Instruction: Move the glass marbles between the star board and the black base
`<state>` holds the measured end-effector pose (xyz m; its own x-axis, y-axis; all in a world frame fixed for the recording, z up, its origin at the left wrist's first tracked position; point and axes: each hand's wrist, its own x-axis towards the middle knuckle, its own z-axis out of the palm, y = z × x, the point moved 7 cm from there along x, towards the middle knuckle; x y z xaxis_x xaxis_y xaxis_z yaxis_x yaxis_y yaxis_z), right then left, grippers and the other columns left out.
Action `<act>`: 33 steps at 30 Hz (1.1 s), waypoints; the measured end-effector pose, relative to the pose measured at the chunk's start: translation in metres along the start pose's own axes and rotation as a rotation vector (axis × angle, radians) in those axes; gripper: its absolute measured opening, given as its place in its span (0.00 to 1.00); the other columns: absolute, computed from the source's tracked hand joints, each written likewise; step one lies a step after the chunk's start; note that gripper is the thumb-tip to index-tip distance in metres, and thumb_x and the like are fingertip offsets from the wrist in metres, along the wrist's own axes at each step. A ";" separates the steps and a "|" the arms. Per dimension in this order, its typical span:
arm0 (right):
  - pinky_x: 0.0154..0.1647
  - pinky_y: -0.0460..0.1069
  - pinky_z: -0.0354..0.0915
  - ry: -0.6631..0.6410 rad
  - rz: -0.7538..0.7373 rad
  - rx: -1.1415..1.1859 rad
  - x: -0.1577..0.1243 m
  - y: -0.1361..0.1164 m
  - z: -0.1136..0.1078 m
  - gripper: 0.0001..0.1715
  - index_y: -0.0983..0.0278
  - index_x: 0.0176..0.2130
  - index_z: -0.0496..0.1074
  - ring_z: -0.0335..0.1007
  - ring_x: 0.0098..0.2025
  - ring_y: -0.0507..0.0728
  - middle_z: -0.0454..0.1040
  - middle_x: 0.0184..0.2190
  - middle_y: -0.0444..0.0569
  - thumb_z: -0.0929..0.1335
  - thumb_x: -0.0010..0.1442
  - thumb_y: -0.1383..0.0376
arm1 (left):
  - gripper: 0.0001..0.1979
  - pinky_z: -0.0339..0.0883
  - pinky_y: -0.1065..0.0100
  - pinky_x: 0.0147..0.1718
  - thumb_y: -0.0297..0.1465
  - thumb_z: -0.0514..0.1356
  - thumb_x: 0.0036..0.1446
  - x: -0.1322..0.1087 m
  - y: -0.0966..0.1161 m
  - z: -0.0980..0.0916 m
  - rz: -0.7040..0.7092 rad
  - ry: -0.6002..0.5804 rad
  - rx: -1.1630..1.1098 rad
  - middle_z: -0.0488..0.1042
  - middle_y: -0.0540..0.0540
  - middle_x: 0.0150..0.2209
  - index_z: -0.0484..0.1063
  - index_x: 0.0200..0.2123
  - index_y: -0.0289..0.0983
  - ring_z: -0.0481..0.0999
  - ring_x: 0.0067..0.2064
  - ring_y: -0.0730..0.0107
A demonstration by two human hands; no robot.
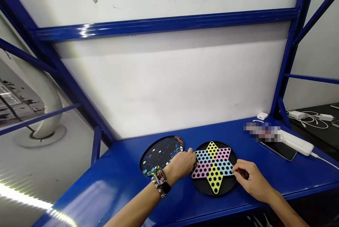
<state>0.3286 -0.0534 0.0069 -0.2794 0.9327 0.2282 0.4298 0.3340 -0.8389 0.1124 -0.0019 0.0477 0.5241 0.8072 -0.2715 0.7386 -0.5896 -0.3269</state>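
Board (214, 179) lies between left and right fingers (236, 171).

On the bench (119, 181) a marble tray (159, 156) sits left, with the star board (214, 167) just beside it on the right. The left hand (182, 163) rests between them, and the right hand (251, 179) is at the board's right rim. Further right lies a phone (279, 149), with a power strip (296, 143) behind it and a charger (262, 115) against the wall.
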 end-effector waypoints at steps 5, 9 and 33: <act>0.27 0.46 0.60 -0.012 0.001 -0.002 -0.001 -0.001 0.000 0.11 0.62 0.30 0.71 0.60 0.26 0.51 0.66 0.28 0.44 0.64 0.64 0.64 | 0.14 0.75 0.59 0.31 0.24 0.49 0.64 -0.003 0.000 0.002 0.029 0.009 0.017 0.75 0.32 0.43 0.73 0.44 0.27 0.80 0.35 0.55; 0.27 0.46 0.60 -0.019 -0.004 -0.005 -0.001 -0.001 0.001 0.11 0.62 0.30 0.71 0.61 0.26 0.51 0.66 0.28 0.44 0.64 0.64 0.64 | 0.14 0.73 0.59 0.29 0.22 0.48 0.63 0.002 -0.001 0.006 0.021 0.021 0.038 0.75 0.34 0.40 0.72 0.44 0.27 0.80 0.34 0.55; 0.28 0.47 0.59 -0.030 0.018 -0.003 0.000 0.002 0.002 0.12 0.62 0.30 0.71 0.60 0.27 0.52 0.66 0.28 0.45 0.63 0.64 0.63 | 0.14 0.75 0.62 0.32 0.22 0.51 0.61 0.007 -0.004 0.005 -0.055 0.045 -0.046 0.78 0.36 0.37 0.77 0.35 0.30 0.81 0.33 0.58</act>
<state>0.3277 -0.0534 0.0045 -0.2970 0.9340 0.1984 0.4375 0.3178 -0.8412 0.1109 0.0059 0.0422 0.5003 0.8393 -0.2126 0.7847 -0.5433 -0.2983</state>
